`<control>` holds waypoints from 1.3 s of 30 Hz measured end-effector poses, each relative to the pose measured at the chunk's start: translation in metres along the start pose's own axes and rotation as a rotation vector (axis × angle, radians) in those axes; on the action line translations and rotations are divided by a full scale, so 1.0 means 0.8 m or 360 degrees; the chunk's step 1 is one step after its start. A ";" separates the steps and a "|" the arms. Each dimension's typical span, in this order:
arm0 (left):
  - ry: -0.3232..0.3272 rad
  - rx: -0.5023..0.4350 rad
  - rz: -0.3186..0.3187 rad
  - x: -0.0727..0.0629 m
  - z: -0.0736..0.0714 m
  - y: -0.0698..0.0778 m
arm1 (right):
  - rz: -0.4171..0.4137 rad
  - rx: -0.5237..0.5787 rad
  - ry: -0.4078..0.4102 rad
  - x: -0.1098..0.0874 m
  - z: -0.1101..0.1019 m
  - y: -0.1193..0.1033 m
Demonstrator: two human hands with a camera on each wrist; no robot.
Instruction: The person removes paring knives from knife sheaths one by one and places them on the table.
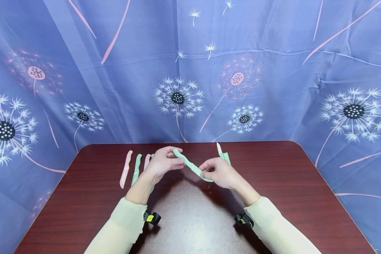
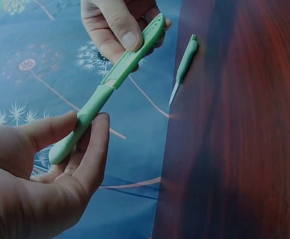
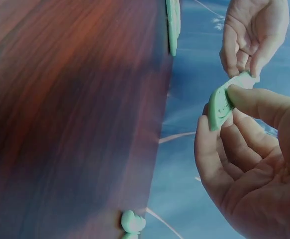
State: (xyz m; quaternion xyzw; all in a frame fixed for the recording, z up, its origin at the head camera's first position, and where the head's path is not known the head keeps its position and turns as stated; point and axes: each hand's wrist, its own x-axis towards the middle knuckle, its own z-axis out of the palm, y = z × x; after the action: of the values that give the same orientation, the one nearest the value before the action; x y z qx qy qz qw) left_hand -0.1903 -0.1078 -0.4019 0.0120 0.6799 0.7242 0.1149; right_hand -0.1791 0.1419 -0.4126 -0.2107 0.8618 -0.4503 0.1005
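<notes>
A green-handled paring knife (image 2: pixel 87 112) is held up above the table, slanting down from left to right in the head view. My left hand (image 1: pixel 163 162) pinches the handle near its end between thumb and fingers. Around the blade sits a green slotted sheath (image 2: pixel 135 55), which my right hand (image 1: pixel 220 173) pinches between thumb and fingers. Handle and sheath meet at a pale band. Behind my right hand lies another green knife with its blade (image 1: pixel 219 148) bare; that hand hides part of it in the head view.
On the left of the dark red wooden table (image 1: pixel 92 201) lie a pink knife (image 1: pixel 126 169), a green knife (image 1: pixel 136 169) and another pink one (image 1: pixel 147 161), partly behind my left hand. A blue dandelion-patterned cloth (image 1: pixel 139 70) hangs behind the table.
</notes>
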 end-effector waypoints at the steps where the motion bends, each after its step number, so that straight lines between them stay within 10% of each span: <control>1: -0.0003 0.0021 0.0007 -0.001 0.000 0.000 | -0.0015 -0.0018 0.0002 -0.001 -0.001 0.000; 10: -0.0049 0.0280 0.0120 -0.009 0.001 -0.003 | -0.0135 -0.0251 0.0048 -0.010 -0.006 -0.010; 24: 0.0066 0.1099 0.0476 -0.030 0.018 0.007 | -0.0290 -0.0694 0.0309 -0.021 -0.007 -0.018; 39: 0.0134 0.1516 0.0669 -0.042 0.036 0.008 | -0.0492 -0.0946 0.0493 -0.030 -0.007 -0.022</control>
State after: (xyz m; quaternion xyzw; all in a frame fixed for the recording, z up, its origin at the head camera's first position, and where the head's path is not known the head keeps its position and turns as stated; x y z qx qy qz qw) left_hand -0.1533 -0.0863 -0.3884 0.1701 0.9208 0.3421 -0.0787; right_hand -0.1551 0.1476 -0.3956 -0.2877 0.9180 -0.2168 -0.1660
